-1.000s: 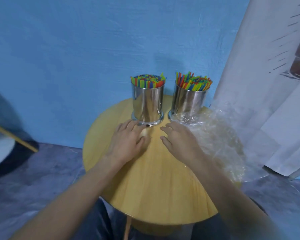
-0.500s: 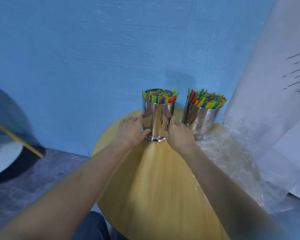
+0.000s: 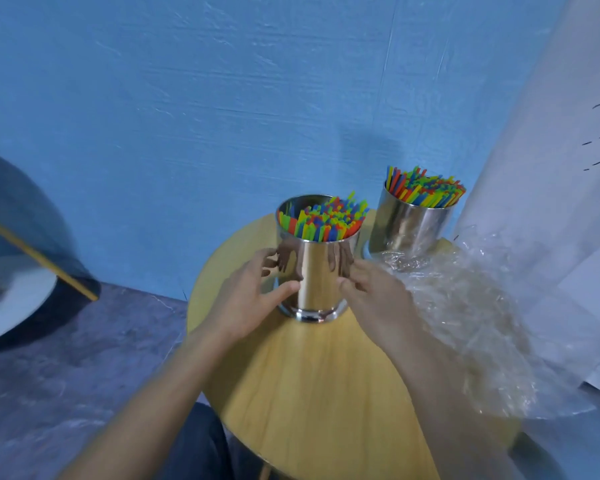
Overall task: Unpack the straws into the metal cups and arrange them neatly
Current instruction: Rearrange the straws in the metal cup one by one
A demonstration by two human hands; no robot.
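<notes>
1. Left hand (image 3: 250, 299): gripping. The fingers curve round the left wall of the near metal cup (image 3: 317, 271) and the thumb presses on its front. A second ago this hand lay flat on the tabletop (image 3: 309, 393), short of both cups.
2. Near metal cup: upright, with its base on the tabletop, midway along the far edge. A second ago it stood side by side with the other cup. It now sits closer to me and apart from it.
3. Straws (image 3: 326, 223): inside the near cup, bunched toward its right wall, with a gap at the left wall. The tops are uneven.
4. Right hand (image 3: 378, 296): gripping the right wall of the same cup, thumb on the front. It too lay flat a second ago.
5. Far metal cup (image 3: 409, 230): at the far right edge, upright, untouched, with its own straw bundle (image 3: 426, 192) fanned out.
6. Plastic wrapper (image 3: 465, 306): crumpled along the right edge, touching the far cup's base.
7. Assessment: I judge unpacking complete. The new two-hand grip indicates the tidying step, which is to level and centre the straws.
</notes>
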